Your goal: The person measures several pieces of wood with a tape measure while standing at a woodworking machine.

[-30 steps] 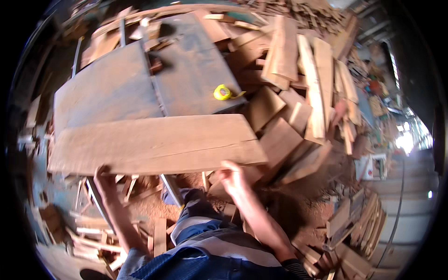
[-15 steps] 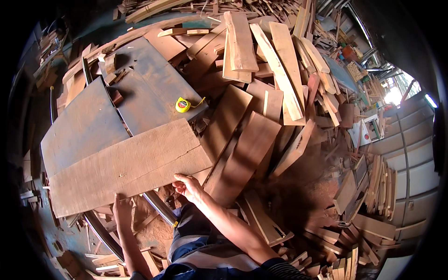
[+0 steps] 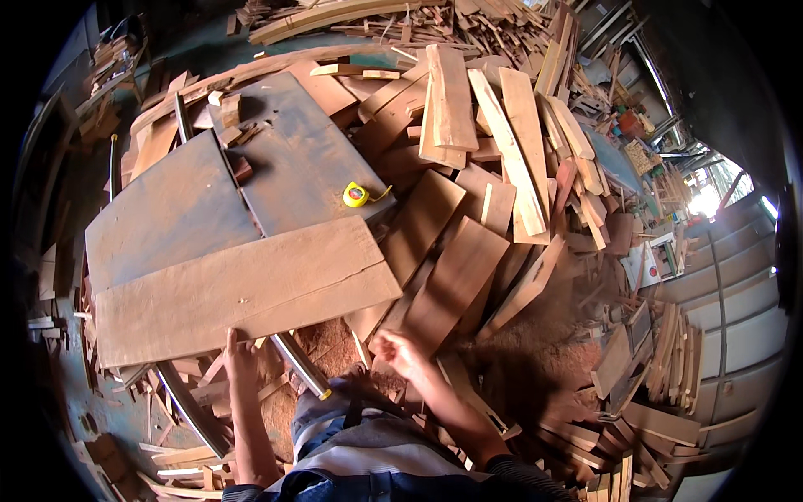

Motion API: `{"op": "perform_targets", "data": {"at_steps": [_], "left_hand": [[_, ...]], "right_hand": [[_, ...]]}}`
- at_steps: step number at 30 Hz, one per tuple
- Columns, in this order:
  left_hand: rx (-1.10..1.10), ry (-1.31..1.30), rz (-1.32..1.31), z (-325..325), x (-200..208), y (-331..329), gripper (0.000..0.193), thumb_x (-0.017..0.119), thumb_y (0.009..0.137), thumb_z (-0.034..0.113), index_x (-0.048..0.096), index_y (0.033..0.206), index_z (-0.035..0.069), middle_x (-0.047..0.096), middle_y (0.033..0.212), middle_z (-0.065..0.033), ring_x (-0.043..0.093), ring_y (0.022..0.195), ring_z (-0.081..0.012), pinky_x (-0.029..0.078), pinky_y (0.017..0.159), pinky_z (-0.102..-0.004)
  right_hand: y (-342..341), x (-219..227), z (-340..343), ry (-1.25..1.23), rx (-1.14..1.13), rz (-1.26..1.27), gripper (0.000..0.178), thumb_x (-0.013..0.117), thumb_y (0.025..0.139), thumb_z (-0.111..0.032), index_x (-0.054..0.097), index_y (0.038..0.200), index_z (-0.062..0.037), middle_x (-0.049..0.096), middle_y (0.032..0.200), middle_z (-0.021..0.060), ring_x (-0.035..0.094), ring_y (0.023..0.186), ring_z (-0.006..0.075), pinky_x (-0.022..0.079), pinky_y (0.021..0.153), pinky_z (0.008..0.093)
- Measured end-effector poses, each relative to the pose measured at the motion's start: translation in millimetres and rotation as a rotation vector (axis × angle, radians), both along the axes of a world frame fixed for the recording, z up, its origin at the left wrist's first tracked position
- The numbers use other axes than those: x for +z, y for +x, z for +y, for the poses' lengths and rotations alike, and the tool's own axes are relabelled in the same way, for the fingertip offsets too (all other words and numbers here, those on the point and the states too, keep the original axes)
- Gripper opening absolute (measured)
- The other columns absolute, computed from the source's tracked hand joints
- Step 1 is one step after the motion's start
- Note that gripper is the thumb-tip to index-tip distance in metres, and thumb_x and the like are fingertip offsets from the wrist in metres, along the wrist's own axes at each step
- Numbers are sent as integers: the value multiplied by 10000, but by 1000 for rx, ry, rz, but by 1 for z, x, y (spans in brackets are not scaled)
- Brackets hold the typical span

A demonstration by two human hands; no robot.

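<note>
Left hand (image 3: 237, 351) is pressed against the near edge of the wide flat brown wooden board (image 3: 242, 289), fingers curled on that edge, since the board lies across the front of the grey metal saw table (image 3: 180, 209) and overhangs toward me. Right hand (image 3: 400, 351) hangs half-curled and empty just off the board's right corner, over loose brown planks (image 3: 456, 276). Little yellow tape measure (image 3: 355, 195) sits parked further back on the table, out of the way.

You see warm daylight glaring in from the right. Fisheye bending curves the edges into a black rim, and the far clutter is soft.
</note>
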State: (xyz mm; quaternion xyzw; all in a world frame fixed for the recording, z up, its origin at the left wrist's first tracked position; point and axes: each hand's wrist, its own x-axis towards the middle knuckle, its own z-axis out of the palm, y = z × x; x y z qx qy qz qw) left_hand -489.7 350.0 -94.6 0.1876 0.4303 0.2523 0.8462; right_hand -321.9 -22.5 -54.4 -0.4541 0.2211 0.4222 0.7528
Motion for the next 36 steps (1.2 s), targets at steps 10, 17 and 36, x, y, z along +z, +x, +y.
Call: {"op": "perform_targets", "data": {"at_steps": [10,17,36], "left_hand": [[-189,-87,27,14,3,-19,221,733,936,312,614,1006,140,640,811,-12,686,770,-204,524,593,-303],[-302,-109,-89,0,18,-14,207,589,1024,309,625,1008,106,671,895,-43,641,845,-212,537,739,-354],[-258,-212,261,-46,14,38,267,652,982,396,670,1020,133,717,894,-40,700,862,-207,571,739,-334]], "right_hand": [[54,70,-5,-418,-176,-369,238,713,939,-200,671,1145,-88,721,865,35,654,672,110,523,564,248],[162,50,81,-817,174,-1074,283,735,895,-222,702,1116,-48,728,977,74,689,818,166,553,684,279],[330,-51,200,-1274,450,-1660,770,799,761,-313,478,1412,-55,554,1265,272,540,1197,427,444,995,545]]}}
